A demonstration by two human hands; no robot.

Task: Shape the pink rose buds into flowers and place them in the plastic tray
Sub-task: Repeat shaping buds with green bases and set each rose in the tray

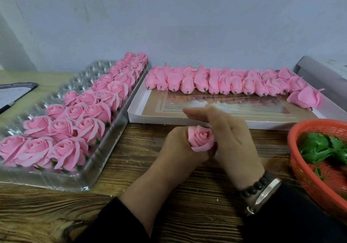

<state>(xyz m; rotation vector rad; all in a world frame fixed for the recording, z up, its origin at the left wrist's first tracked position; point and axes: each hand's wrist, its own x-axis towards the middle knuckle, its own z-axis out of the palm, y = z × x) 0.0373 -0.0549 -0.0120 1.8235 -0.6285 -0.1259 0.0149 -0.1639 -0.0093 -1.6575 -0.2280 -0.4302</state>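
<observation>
— Rose bud (201,138): where is it?
— I see it over the wooden table (131,169), gripped from below in my left hand (178,149); my right hand (231,135) presses its petals with straight fingers.
— Room to move?
— The plastic tray (80,179) lies to the left, its near edge close to the table's front; bare cups run along its far side. The white box (135,117) of buds sits behind, the red basket (304,169) at right.

Pink roses (62,126) fill a clear tray (78,182); green leaves (319,149) fill an orange mesh basket (304,173).
</observation>
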